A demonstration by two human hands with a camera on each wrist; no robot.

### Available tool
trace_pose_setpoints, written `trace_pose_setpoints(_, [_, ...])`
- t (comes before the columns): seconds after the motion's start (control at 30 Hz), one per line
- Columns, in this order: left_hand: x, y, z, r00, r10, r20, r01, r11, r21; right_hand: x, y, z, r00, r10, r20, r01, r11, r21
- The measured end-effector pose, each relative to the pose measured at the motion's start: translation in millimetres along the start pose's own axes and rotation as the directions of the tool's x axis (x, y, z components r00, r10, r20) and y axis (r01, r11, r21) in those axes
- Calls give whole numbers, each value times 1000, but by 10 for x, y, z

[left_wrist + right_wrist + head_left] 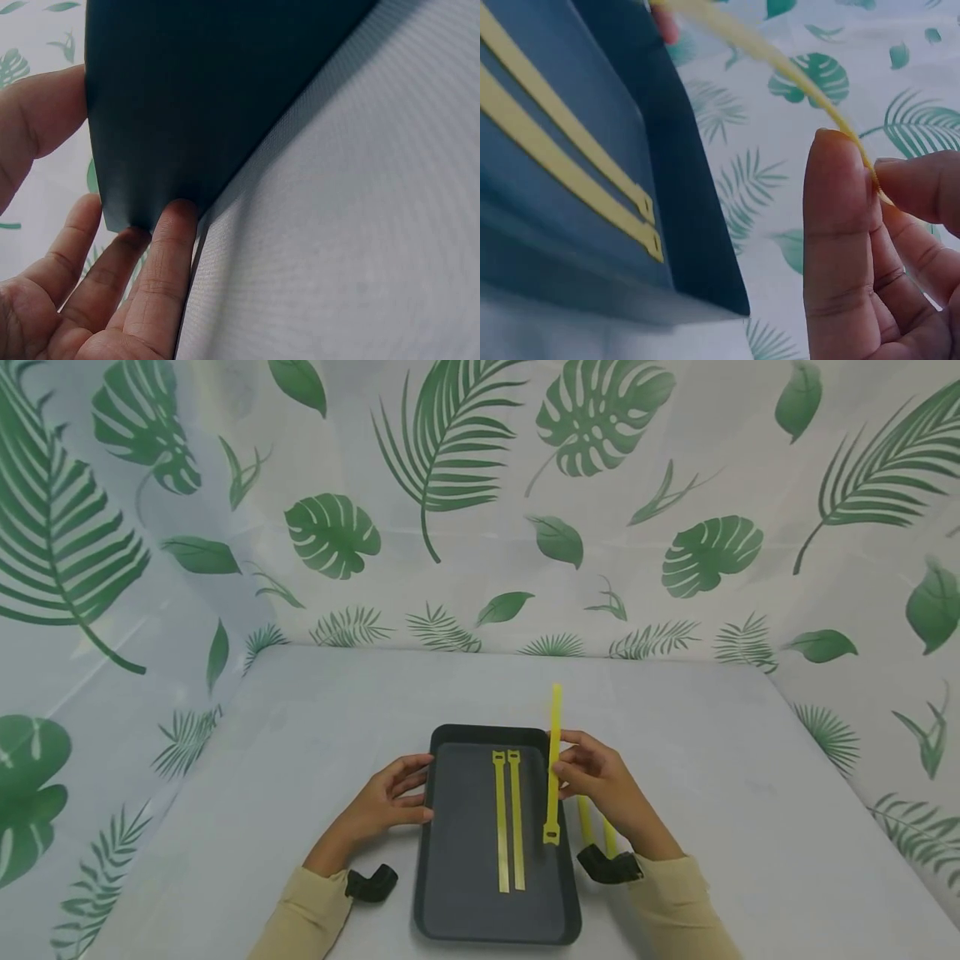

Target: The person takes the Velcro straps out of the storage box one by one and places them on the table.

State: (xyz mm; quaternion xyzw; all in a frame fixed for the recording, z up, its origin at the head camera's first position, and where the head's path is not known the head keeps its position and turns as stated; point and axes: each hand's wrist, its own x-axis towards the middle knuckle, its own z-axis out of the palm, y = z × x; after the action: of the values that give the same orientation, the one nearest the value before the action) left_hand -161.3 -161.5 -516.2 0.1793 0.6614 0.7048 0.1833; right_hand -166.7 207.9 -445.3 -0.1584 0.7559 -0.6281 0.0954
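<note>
My right hand (609, 781) pinches a yellow cable strap (554, 739) between thumb and fingers, above the right edge of a dark tray (459, 852). The strap is upright in the head view, its slotted head at the lower end; in the right wrist view it bends. Two similar yellow straps (502, 831) (570, 165) lie side by side in the tray, slotted heads at the far end. Against the tray's left wall, the fingertips of my left hand (386, 800) rest, fingers apart, as the left wrist view shows (169, 277).
More yellow straps (585, 820) lie on the white table (330, 693) right of the tray, partly hidden by the right hand and wrist. Black wrist mounts (372, 883) sit on both forearms. A leaf-print sheet (465, 560) rises behind and beside the table.
</note>
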Motion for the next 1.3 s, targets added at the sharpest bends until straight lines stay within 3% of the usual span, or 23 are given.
trace_pose_setpoints(0.27, [-10, 4, 1, 1000, 2, 1, -2, 1000, -3, -117, 15, -154, 998, 69, -9, -69, 997, -30])
trace_pose_setpoints(0.93, [-4, 0, -3, 1000, 11, 6, -11, 1000, 14, -357, 251, -518, 991, 134, -31, -136, 989, -63])
trace_pose_setpoints(1.3, [-7, 13, 3, 1000, 16, 5, -16, 1000, 20, -429, 331, -666, 967, 248, -59, -253, 963, -94])
